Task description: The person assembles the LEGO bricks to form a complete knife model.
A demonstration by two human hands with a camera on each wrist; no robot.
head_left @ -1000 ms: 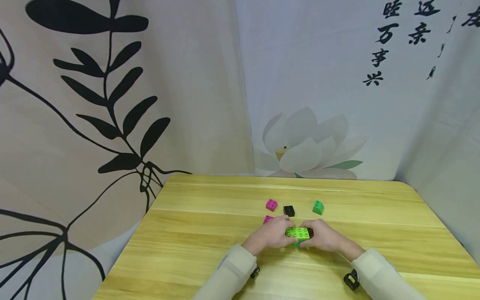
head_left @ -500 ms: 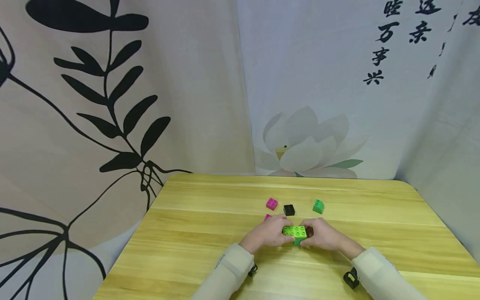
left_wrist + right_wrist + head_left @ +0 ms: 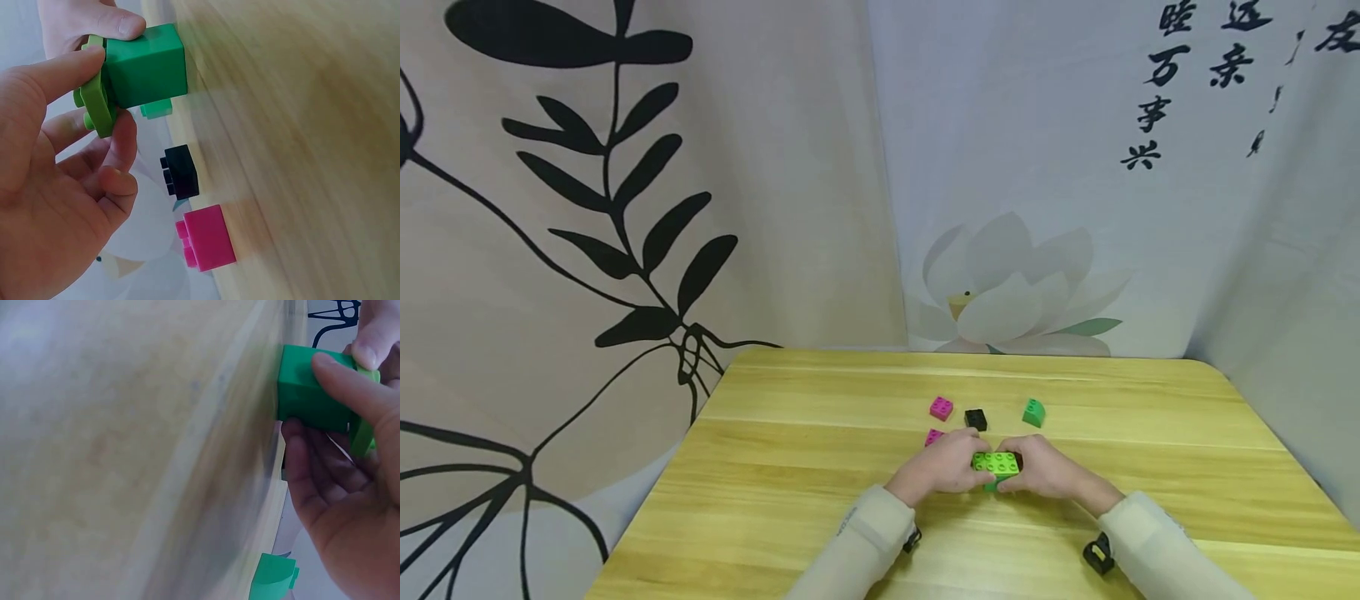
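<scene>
A lime-green studded building brick (image 3: 996,463), thin and longer than wide, lies on top of a taller green brick (image 3: 147,65). It overhangs the green brick on one side, as the left wrist view shows. My left hand (image 3: 951,463) pinches the lime piece between thumb and fingers. From the other side, my right hand (image 3: 1051,468) grips the green brick, thumb (image 3: 350,387) on one face and fingers at the opposite one. The green brick's base is close over the wooden table (image 3: 820,467). In the head view the hands cover much of it.
Beyond the hands lie a magenta brick (image 3: 941,407), a black brick (image 3: 975,419) and a curved green brick (image 3: 1033,412). Another magenta brick (image 3: 934,437) shows partly behind the left hand. A printed curtain (image 3: 805,208) hangs behind the table.
Both hands and the lime piece shifted a little left, then the left hand and lime piece came back right. Less of the green brick's side shows now than half a second ago.
</scene>
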